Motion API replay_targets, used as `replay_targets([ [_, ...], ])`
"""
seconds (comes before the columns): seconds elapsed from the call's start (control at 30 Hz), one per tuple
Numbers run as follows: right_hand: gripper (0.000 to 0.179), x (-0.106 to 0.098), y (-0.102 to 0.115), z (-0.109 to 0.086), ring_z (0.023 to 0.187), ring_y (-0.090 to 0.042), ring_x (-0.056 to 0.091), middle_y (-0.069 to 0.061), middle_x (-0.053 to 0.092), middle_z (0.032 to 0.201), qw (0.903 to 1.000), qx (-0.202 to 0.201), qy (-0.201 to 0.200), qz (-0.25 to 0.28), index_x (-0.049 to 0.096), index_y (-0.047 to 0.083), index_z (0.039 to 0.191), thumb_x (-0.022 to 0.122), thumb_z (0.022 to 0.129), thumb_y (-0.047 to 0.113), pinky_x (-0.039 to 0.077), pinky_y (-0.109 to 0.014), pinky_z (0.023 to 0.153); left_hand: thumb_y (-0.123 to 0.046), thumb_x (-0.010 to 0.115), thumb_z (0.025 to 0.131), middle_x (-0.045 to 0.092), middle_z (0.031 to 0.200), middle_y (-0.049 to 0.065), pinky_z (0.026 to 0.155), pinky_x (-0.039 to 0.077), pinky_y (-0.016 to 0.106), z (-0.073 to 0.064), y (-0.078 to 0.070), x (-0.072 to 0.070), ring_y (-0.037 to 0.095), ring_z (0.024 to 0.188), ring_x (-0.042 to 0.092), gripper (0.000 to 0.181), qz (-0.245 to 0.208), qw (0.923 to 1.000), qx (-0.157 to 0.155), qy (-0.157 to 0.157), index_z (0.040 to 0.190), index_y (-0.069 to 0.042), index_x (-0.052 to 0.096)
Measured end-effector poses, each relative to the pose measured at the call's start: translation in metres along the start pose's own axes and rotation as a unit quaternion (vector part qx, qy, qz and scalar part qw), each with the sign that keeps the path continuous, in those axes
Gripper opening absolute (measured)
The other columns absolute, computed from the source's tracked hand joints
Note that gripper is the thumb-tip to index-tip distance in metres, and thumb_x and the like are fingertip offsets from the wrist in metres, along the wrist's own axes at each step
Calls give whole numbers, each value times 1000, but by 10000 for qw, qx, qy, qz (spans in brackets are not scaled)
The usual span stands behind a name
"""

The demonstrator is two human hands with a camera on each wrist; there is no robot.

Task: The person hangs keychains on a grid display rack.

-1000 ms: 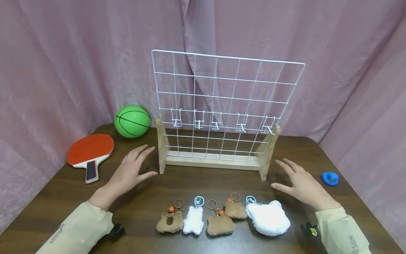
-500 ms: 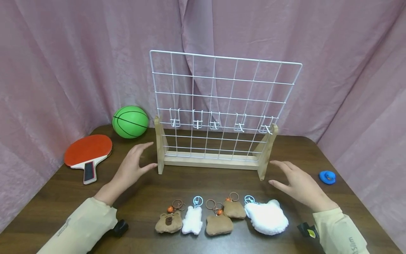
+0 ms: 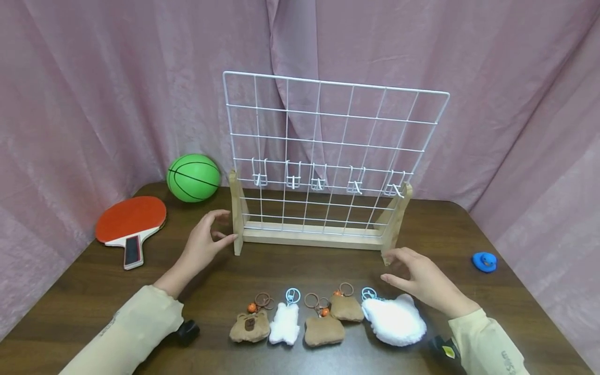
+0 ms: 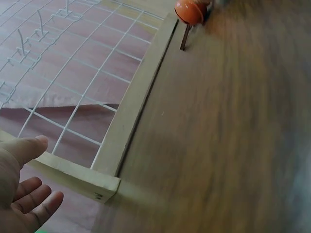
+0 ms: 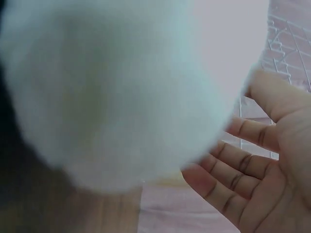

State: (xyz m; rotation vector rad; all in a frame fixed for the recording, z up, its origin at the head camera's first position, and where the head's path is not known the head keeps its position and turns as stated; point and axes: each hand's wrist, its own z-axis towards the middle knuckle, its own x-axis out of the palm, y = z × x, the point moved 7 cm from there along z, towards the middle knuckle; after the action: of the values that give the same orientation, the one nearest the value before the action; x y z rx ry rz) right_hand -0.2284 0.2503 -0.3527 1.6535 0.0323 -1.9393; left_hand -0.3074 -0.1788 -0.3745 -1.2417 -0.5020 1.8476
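Observation:
A white wire grid rack (image 3: 300, 139) stands upright in a wooden base (image 3: 311, 237), with several white hooks (image 3: 317, 183) along its lower half. My left hand (image 3: 199, 246) is at the rack's left wooden support (image 3: 236, 219), thumb and fingers apart; whether it touches the wood I cannot tell. Near the foot of the right support (image 3: 397, 219) is my right hand (image 3: 424, 281), relaxed and holding nothing. In front lie a brown bear keychain (image 3: 250, 328), a white plush keychain (image 3: 284, 323), two brown plush keychains (image 3: 324, 331) and a larger white plush keychain (image 3: 396, 320), which fills much of the right wrist view.
At the left lie a red table tennis paddle (image 3: 132, 221) and, behind it, a green ball (image 3: 194, 178) with black lines. A small blue rubber duck (image 3: 485, 262) sits near the table's right edge. Pink curtains (image 3: 117, 94) hang behind the wooden table (image 3: 450, 224).
My left hand has moved right to the rack's left support. The right hand has moved left and towards me, near the right support's foot. The rack and keychains stay put.

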Motion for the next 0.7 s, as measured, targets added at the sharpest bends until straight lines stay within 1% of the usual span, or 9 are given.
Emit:
replay_targets([
  [0.07, 39, 4, 0, 0, 89, -15, 62, -2, 66, 102, 9998, 7, 134, 116, 62, 9, 115, 72, 86, 31, 53, -27, 72, -4, 76, 81, 58, 116, 23, 71, 57, 27, 0, 4, 3, 34, 92, 63, 55, -128, 9999, -108, 38, 128, 3, 48],
  [0.1, 39, 7, 0, 0, 88, -13, 61, -2, 65, 102, 9996, 9, 211, 185, 62, 9, 116, 72, 86, 31, 52, -26, 71, -4, 75, 81, 58, 116, 23, 71, 56, 25, 0, 6, 4, 35, 94, 62, 55, -186, 9997, -161, 57, 128, 3, 48],
  [0.17, 39, 11, 1, 0, 87, -12, 60, -3, 65, 101, 9987, 10, 371, 339, 61, 8, 116, 73, 85, 30, 52, -25, 71, -3, 75, 81, 58, 116, 24, 71, 55, 19, -1, 10, 7, 35, 99, 61, 54, -291, 9992, -257, 119, 128, 4, 48],
  [0.27, 40, 18, 2, 0, 86, -12, 60, -3, 65, 102, 9964, -14, 596, 596, 61, 7, 117, 73, 85, 28, 53, -24, 70, -2, 74, 82, 59, 117, 24, 72, 52, 15, -2, 17, 12, 35, 102, 61, 53, -405, 9981, -398, 235, 128, 4, 47],
  [0.33, 40, 21, 3, 1, 85, -11, 61, -4, 66, 101, 9951, -60, 682, 707, 61, 6, 117, 73, 85, 26, 52, -23, 69, -2, 73, 82, 59, 118, 23, 73, 52, 14, -3, 20, 16, 34, 104, 60, 53, -463, 9974, -444, 339, 128, 3, 46],
  [0.47, 38, 24, 4, 1, 83, -7, 60, -3, 66, 99, 9939, -148, 725, 822, 61, 6, 116, 73, 85, 24, 51, -23, 68, -1, 71, 84, 58, 117, 22, 74, 52, 15, -5, 24, 21, 34, 104, 60, 54, -511, 9963, -492, 489, 130, 2, 44],
  [0.7, 35, 27, 6, 1, 81, 0, 56, -4, 66, 99, 9898, -239, 905, 1076, 62, 5, 115, 72, 86, 21, 50, -21, 67, 2, 70, 84, 58, 115, 24, 73, 52, 14, -9, 27, 27, 34, 103, 60, 53, -545, 9953, -583, 543, 129, 3, 43],
])
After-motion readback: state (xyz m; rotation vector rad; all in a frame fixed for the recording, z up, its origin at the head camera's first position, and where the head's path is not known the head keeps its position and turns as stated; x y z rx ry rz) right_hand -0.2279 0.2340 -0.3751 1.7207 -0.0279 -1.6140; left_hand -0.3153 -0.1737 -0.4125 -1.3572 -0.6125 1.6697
